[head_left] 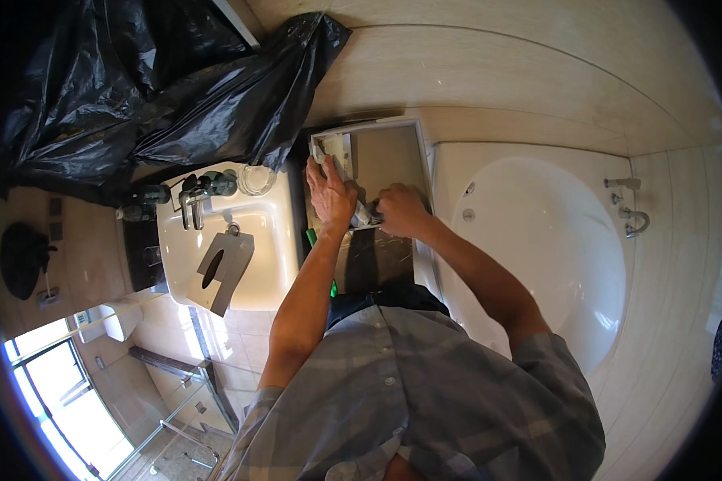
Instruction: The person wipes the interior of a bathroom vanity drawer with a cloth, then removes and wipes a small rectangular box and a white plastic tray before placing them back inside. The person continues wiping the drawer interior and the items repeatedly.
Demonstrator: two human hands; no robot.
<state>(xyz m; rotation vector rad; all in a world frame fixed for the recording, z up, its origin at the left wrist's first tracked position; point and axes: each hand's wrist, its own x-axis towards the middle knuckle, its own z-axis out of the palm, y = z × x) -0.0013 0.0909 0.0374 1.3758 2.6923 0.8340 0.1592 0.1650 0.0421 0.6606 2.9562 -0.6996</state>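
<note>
The fingers (329, 166) of the left hand (331, 200) reach out long and slightly parted over a pale, slim piece (365, 214), pointing toward the far end of the shallow compartment; whether they grip or only press on it, I cannot tell. The right hand (399, 210) has its fingers curled at the piece's near end, their tips too hidden to show a pinch. The piece slants from far left to near right, passing beneath the left hand, so its near end is closer to the right. Around both hands runs the compartment's straight, pale grey rim (421, 160), its floor smooth and brownish. To the left, a glossy cream basin (277, 280) bears a flat-sided grey holder (234, 268) with a dark oval slot; beyond lies crinkled, shiny black plastic sheeting (208, 120). Rightward curves a smooth white bathtub (541, 240).
</note>
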